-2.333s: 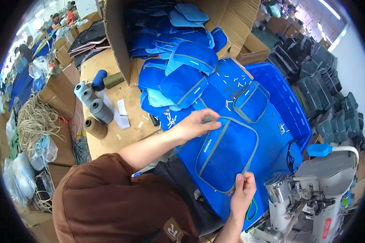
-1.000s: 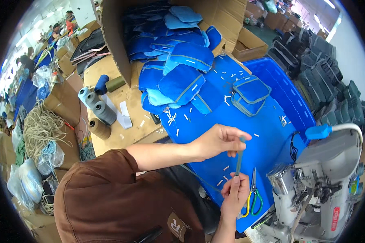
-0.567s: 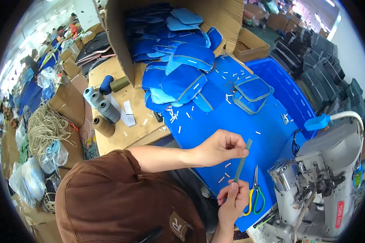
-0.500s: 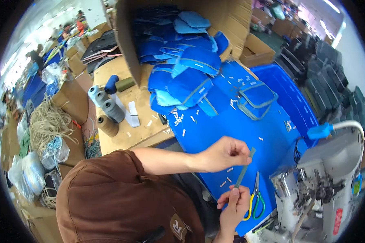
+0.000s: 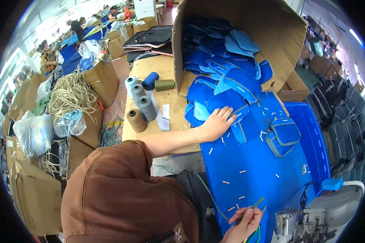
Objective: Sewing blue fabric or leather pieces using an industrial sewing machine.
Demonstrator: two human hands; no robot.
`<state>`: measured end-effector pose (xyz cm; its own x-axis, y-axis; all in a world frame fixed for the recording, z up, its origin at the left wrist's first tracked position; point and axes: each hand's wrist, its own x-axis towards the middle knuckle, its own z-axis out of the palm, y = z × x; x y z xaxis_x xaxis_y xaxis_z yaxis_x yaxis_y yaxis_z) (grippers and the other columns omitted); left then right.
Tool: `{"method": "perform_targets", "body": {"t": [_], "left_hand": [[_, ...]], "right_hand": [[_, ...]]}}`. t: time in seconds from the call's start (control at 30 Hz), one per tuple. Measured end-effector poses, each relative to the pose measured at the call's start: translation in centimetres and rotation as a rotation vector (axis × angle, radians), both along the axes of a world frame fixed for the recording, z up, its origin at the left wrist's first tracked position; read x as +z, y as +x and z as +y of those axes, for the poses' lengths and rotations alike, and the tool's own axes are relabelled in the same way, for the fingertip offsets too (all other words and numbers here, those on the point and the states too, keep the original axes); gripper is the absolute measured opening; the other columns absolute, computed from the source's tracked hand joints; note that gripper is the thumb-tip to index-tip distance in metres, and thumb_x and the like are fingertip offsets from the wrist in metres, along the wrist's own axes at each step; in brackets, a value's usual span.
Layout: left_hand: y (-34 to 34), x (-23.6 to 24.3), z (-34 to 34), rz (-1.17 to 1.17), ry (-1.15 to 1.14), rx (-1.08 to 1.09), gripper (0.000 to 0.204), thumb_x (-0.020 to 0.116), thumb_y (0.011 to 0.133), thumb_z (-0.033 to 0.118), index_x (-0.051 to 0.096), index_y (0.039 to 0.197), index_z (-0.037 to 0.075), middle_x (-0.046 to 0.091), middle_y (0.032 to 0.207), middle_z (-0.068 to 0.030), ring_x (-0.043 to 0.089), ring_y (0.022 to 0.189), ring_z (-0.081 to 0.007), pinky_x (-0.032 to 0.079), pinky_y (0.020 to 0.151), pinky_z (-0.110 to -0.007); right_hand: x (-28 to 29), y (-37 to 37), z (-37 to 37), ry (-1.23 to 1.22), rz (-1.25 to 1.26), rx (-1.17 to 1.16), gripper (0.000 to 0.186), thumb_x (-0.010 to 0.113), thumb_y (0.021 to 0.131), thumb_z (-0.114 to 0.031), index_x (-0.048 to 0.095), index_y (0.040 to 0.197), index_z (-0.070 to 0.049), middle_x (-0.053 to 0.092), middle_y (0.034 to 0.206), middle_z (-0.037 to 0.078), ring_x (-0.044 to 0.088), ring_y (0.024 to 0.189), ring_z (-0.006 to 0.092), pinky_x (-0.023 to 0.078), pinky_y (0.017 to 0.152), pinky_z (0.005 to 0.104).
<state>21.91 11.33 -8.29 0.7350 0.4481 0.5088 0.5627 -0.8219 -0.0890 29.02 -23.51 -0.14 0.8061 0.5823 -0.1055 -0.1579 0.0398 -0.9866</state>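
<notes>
My left hand [image 5: 220,122] lies on the near edge of a pile of blue fabric pieces [image 5: 240,83], fingers spread over a padded blue piece with grey edging. Low on the blue work surface [image 5: 253,158], my right hand [image 5: 247,222] pinches a narrow grey-green fabric strip [image 5: 258,201]. One short end pokes out past the fingers; a longer length trails from the hand toward my lap. Partly behind the right hand are scissors [image 5: 258,234] with green and yellow handles. A small blue pouch [image 5: 284,136] with grey trim sits farther right.
A cardboard box [image 5: 278,34] on its side holds the pile. Thread cones [image 5: 145,107] stand on the wooden table [image 5: 152,139] at left. A sewing machine [image 5: 312,218] occupies the lower right, near a blue bin [image 5: 315,146]. White scraps dot the work surface.
My left hand has let go of the strip and reached away to the blue pieces. My right hand still holds the strip, now lower in view. The view has shifted.
</notes>
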Motion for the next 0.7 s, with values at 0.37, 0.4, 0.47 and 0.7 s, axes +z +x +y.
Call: {"method": "perform_targets", "body": {"t": [0.37,0.4,0.47,0.7], "left_hand": [[-0.8,0.0,3.5,-0.037,0.01,-0.16,0.013,0.058,0.082,0.015,0.057,0.091,0.006,0.062,0.09,-0.0105,0.064,0.085,-0.0271,0.048,0.074,-0.039],[-1.0,0.7,3.8,-0.081,0.051,-0.149,0.012,0.058,0.083,0.016,0.056,0.089,0.006,0.06,0.082,-0.0082,0.063,0.082,-0.0267,0.047,0.073,-0.039],[-0.7,2.9,4.5,-0.203,0.076,-0.141,0.011,0.057,0.083,0.017,0.054,0.087,0.007,0.06,0.081,-0.0072,0.062,0.081,-0.0245,0.046,0.073,-0.037],[0.8,9.2,-6.2,-0.484,0.195,-0.895,0.019,0.054,0.089,0.017,0.056,0.097,0.0,0.056,0.087,-0.0108,0.058,0.083,-0.0291,0.047,0.074,-0.043]], "right_hand": [[0.0,-0.3,0.6,-0.134,-0.332,0.04,0.013,0.063,0.095,-0.009,0.054,0.102,-0.003,0.055,0.071,0.006,0.047,0.055,0.0116,0.04,0.049,0.0239],[-0.6,0.4,-0.5,-0.094,-0.195,0.135,0.011,0.059,0.099,-0.011,0.053,0.102,-0.002,0.057,0.073,0.007,0.049,0.058,0.0124,0.041,0.051,0.0253],[-0.3,0.8,-0.9,-0.064,-0.045,0.245,0.013,0.055,0.103,-0.014,0.052,0.102,-0.002,0.059,0.075,0.008,0.05,0.06,0.0124,0.041,0.052,0.0257],[0.1,0.8,-2.3,-0.089,-0.178,0.262,0.016,0.057,0.103,-0.017,0.052,0.103,-0.002,0.06,0.078,0.009,0.05,0.059,0.0131,0.04,0.052,0.0258]]}}
